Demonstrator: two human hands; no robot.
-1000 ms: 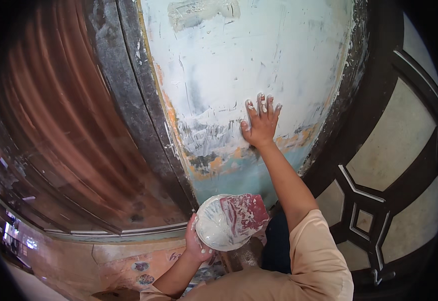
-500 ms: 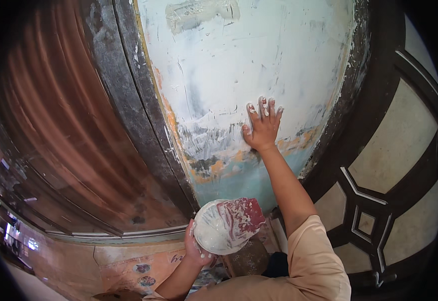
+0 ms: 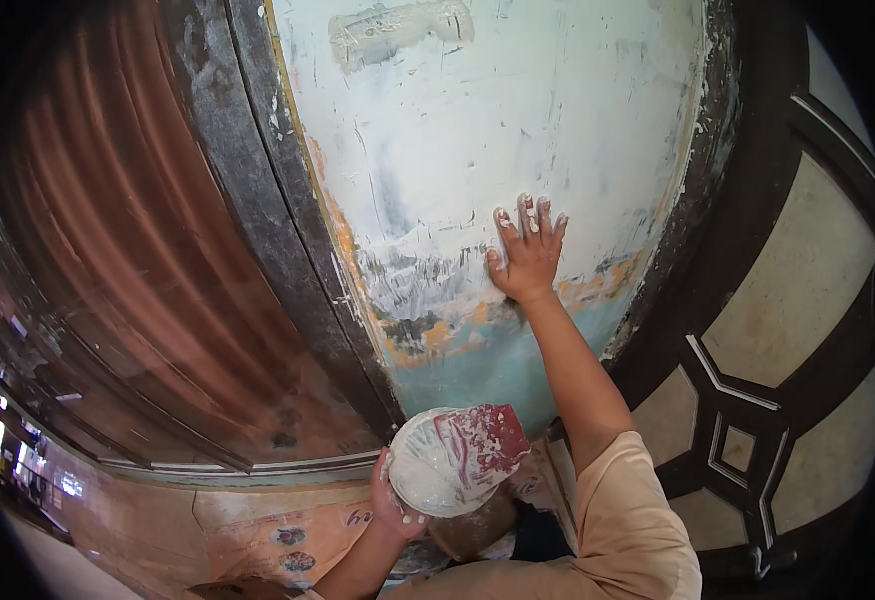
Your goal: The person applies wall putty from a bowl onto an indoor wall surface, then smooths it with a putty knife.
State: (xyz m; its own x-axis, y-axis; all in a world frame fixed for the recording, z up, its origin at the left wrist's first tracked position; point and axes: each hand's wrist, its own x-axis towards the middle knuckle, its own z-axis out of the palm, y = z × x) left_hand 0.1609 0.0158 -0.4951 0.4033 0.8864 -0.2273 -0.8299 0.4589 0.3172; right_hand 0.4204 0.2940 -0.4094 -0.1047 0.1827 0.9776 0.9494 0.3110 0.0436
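My right hand [image 3: 529, 262] lies flat on the wall [image 3: 477, 130], its fingers spread and white paste on the fingertips. The wall carries patchy white filler above, with an orange and black streaked band and bare pale teal paint below. Lower down, my left hand [image 3: 394, 500] grips a round bowl [image 3: 419, 470] by its left side. Thick white putty coats the bowl. A flat dark-red spreader [image 3: 492, 440], smeared with putty, rests across the bowl's right part and juts past its rim.
On the left stands a dark wooden frame [image 3: 257, 170] beside glass with a brown curtain [image 3: 147, 220] behind it. A dark panelled door [image 3: 787, 270] with pale insets is on the right. Printed sheets [image 3: 267, 535] cover part of the floor below.
The bowl and my left hand have sunk slightly in the picture. My right hand stays flat at nearly the same place on the wall.
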